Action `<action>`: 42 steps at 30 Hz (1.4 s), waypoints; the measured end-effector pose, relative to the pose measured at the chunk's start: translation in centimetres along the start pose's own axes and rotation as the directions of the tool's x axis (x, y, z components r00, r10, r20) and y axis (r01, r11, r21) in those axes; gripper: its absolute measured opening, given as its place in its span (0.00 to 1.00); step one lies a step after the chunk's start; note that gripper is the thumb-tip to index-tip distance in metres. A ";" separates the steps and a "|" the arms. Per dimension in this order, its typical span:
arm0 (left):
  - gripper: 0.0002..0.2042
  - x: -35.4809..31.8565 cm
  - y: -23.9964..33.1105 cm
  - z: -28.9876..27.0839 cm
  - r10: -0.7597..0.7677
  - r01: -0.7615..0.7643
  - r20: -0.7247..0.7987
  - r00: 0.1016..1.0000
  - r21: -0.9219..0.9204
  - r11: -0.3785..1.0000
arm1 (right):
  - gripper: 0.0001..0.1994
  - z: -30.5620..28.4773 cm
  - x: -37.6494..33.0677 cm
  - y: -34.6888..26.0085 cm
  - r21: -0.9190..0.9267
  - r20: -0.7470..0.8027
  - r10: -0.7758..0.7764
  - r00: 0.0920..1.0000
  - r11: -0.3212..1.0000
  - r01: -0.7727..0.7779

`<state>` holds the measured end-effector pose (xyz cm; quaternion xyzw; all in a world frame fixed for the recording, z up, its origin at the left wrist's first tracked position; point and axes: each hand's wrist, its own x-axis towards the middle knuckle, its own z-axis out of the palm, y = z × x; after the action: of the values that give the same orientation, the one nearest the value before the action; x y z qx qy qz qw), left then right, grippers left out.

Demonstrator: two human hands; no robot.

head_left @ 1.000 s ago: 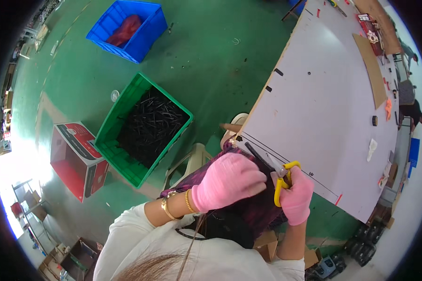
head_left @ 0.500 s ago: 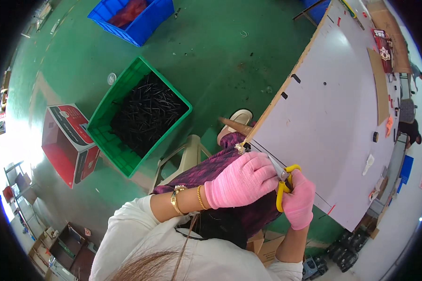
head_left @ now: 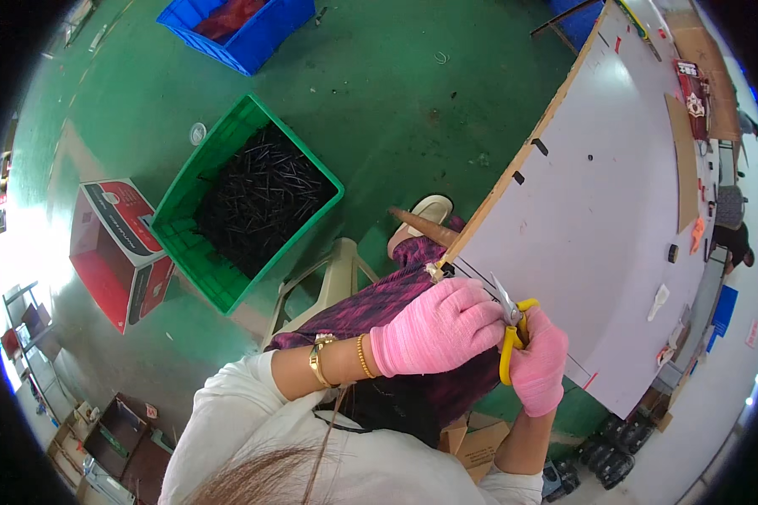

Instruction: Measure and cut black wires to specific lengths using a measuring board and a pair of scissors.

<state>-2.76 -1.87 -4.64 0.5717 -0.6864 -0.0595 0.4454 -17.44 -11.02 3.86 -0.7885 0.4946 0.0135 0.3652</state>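
Note:
My right hand (head_left: 537, 360), in a pink knit glove, grips a pair of scissors (head_left: 511, 316) with yellow handles. Their metal blades are parted and point away from me, over the near edge of the white tabletop (head_left: 581, 227). Beside them my left hand (head_left: 442, 326), also gloved in pink, is closed with its fingers curled; whatever they pinch is hidden. Just beyond its knuckles a small black piece (head_left: 447, 270) sits at the table corner. A thin dark strand runs along the near table edge behind both hands, and a red tip (head_left: 592, 380) shows past my right hand.
On the floor to the left stands a green crate (head_left: 338, 190) full of thin black pieces. Around it are an open red-and-white carton (head_left: 114, 282), a pale plastic stool (head_left: 337, 273) and a blue crate (head_left: 265, 46). Cardboard (head_left: 682, 160) and small items lie along the table's far side.
The scissors have tilted more upright, their blade tips now apart from the left hand's fingers. Both hands stay in nearly the same place; the view has shifted slightly.

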 end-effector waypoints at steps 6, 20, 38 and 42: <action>0.13 0.0 -0.2 -0.1 -0.030 0.031 0.057 0.998 -0.020 0.999 | 0.12 0.0 0.1 -0.2 -0.008 -0.004 0.022 1.000 1.000 -0.022; 0.14 -0.2 -0.4 1.0 -0.045 0.045 -0.013 0.999 0.032 0.998 | 0.12 -0.3 -0.1 0.7 0.030 -0.053 -0.028 0.998 0.999 0.029; 0.15 -0.2 -0.2 0.8 -0.030 0.031 -0.015 0.999 0.060 0.998 | 0.12 0.1 -0.1 0.7 0.013 -0.086 -0.029 0.996 0.999 0.030; 0.14 0.0 0.0 0.8 -0.046 0.046 -0.003 0.999 0.046 0.998 | 0.12 -0.1 -0.3 1.0 -0.022 -0.087 -0.018 0.996 1.000 0.017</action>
<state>-3.27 -2.24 -5.13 0.5975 -0.6740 -0.0533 0.4311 -18.40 -11.11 3.45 -0.7964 0.5031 -0.0191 0.3350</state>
